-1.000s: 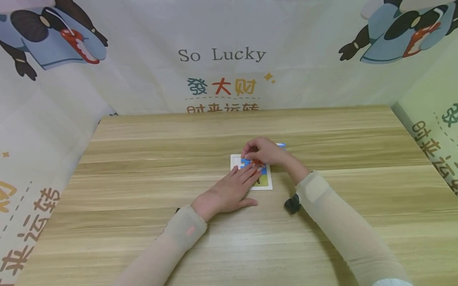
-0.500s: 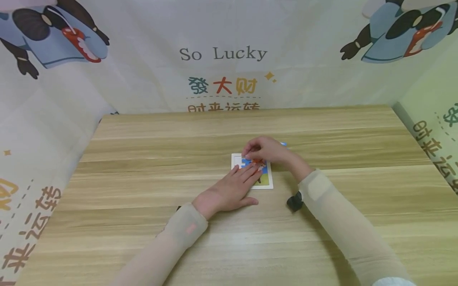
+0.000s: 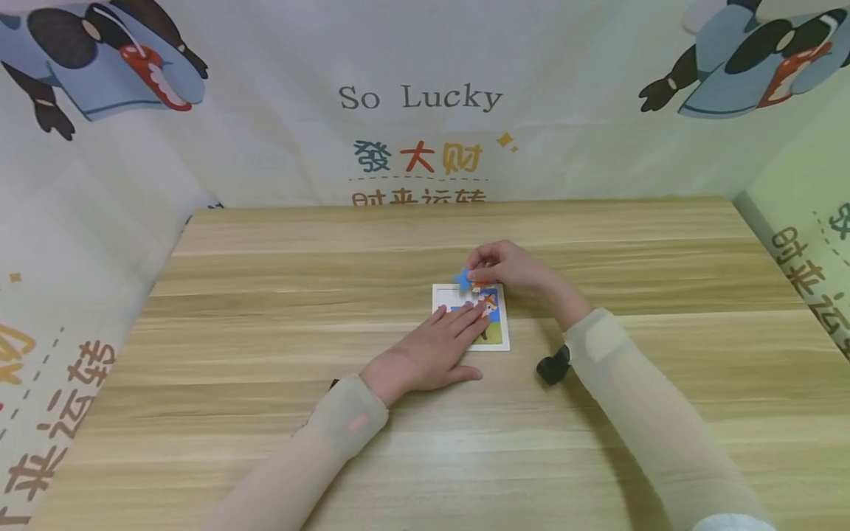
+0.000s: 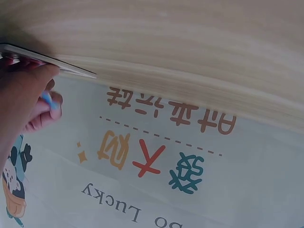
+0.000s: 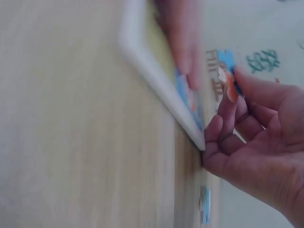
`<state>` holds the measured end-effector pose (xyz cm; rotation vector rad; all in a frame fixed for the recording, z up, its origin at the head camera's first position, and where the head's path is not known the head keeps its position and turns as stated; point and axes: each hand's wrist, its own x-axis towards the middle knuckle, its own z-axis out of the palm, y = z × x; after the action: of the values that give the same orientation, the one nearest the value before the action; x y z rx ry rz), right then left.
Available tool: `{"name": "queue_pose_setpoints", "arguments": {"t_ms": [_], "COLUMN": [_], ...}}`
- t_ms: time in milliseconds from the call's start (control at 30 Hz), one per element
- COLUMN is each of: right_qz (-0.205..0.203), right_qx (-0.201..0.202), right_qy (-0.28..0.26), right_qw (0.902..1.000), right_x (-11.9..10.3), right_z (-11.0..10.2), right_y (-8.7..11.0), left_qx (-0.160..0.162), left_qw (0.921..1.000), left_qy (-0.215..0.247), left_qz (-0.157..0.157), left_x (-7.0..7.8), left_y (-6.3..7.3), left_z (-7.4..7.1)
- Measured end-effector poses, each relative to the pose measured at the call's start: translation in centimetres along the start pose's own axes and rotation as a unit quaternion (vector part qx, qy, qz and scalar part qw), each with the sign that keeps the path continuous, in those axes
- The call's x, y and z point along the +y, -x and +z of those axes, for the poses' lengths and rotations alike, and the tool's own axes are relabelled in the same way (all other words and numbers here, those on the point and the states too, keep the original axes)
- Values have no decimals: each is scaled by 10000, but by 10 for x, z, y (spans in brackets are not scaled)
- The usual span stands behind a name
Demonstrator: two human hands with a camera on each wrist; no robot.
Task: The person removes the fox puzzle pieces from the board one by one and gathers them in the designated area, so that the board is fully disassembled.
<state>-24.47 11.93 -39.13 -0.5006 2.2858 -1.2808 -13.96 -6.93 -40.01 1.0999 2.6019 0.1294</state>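
One piece, blue and orange, is held at the far edge of the board, and in the right wrist view it is seen raised clear of the surface. It looks thin and stiff, like card or thin wood, so very little weight is to be expected; its printed face may be slightly slippery, and its narrow knobs could be bent or chipped if squeezed. It is best taken flat between thumb and fingertip, with a knob left free. By the right hand it is pinched in that way, the gap being no wider than its thickness; the other fingers are curled beside the board's corner, and whether that corner is touched cannot be told. By the left hand, fingers straight and thumb held apart, the board is covered and touched, with nothing gripped. A loose piece is seen near the board on the table.
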Motion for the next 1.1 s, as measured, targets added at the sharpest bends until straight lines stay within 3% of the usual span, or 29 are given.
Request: {"name": "queue_pose_setpoints", "arguments": {"t_ms": [300,733,1100], "right_qz": [101,14,480], "right_qx": [134,831,1403], "right_qy": [-8,-305,-982], "right_qw": [9999,9961,9841], "right_x": [-3,5,17], "right_z": [-3,-23,-55], "right_y": [2,23,52], "left_qx": [91,-71,323], "left_qw": [10000,9996,9990], "left_qy": [1,-76,-261], "left_qz": [22,-256,-140], "left_x": [0,4,12], "left_y": [-2,-3,-3], "left_z": [-1,-2,0]}}
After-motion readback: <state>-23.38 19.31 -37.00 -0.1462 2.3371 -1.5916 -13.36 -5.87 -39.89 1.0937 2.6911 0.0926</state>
